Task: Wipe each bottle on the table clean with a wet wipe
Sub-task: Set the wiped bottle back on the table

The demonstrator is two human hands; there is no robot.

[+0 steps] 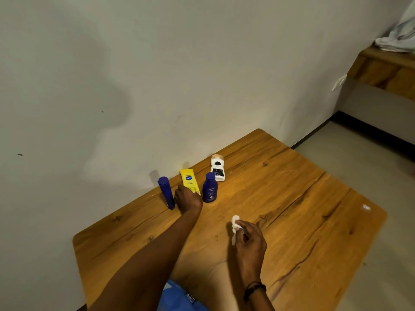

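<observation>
Blue wipe pack (179, 297) at the near table edge, partly out of view. Four bottles stand upright in a loose row by the wall on the wooden table (292, 198): tall blue bottle (166, 194), yellow bottle (188, 179), dark blue bottle (210, 188), and white bottle (217, 168) furthest back.

Left hand (188, 199) is reached out to the yellow bottle, fingers curled round its lower body, the base hidden behind the hand. Right hand (250, 240) hovers over mid-table, well apart from the row, pinching a crumpled wet wipe (235, 222) between thumb and fingertips.

Handling, as judged: small plastic lotion bottles, likely light and stiff. Smooth sides probably turn slick once damp. Droplets show on the table. Flat-sided yellow bottle is best held low across its narrow sides, leaving label and cap free for the wipe. Neighbours stand close on both sides and look easy to tip, so lift straight up. The wipe is soft and limp, and needs bunching to press with.
</observation>
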